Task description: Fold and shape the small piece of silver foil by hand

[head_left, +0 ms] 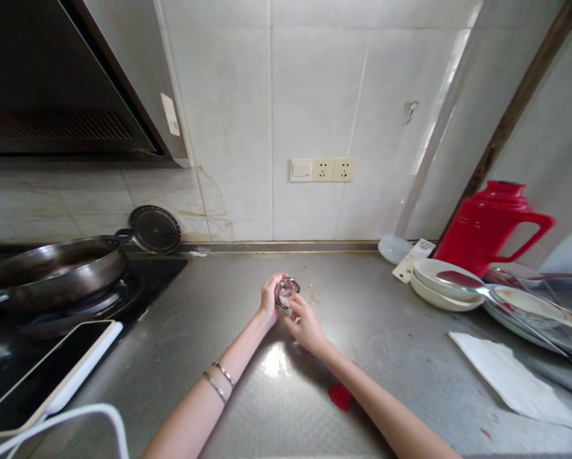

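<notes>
A small dark-rimmed glass container [287, 291] is held just above the middle of the steel counter [247, 408]. My left hand [269, 298] wraps round its left side, fingers closed on it. At its lower right, my right hand [305, 320] has its bent fingers at the opening, pinching something whitish too small to make out. A red object [340, 397] lies on the counter, partly hidden by my right forearm.
On the left, a pan [58, 271] sits on the black stove and a phone [41, 376] lies near its edge. At right are a red thermos [486, 229], stacked bowls [446, 299], plates with utensils and a white paper [515, 376]. Sockets [322, 170] are on the wall.
</notes>
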A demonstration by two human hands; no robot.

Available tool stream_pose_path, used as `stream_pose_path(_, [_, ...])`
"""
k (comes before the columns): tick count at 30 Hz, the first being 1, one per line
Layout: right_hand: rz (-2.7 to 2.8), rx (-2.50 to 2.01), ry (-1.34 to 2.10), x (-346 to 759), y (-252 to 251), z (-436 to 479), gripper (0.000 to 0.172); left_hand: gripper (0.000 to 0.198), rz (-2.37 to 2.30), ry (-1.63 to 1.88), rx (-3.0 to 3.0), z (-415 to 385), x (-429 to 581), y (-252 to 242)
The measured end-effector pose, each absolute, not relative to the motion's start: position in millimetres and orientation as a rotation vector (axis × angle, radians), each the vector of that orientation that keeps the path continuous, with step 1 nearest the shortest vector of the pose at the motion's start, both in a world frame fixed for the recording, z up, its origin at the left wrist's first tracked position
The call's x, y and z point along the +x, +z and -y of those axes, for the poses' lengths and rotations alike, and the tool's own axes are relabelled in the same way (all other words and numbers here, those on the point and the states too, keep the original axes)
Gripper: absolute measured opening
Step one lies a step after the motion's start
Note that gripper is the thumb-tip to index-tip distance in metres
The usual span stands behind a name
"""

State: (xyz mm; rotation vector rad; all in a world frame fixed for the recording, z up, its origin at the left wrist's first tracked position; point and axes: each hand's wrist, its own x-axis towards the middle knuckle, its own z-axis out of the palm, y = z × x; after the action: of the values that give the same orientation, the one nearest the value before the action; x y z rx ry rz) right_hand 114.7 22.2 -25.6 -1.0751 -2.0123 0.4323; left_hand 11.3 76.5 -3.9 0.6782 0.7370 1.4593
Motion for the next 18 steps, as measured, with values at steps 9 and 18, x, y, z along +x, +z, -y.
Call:
stream_pose_path(9, [2.449,-1.393,-0.19,139,5,-17,0.04,0.025,-0.721,1.349,0.689,-70,-1,6])
stream_pose_path(18, [2.192,-1.247,0.115,120,-19,-14,0.039,0.027,-0.708,1.401,0.687,-65,3,5])
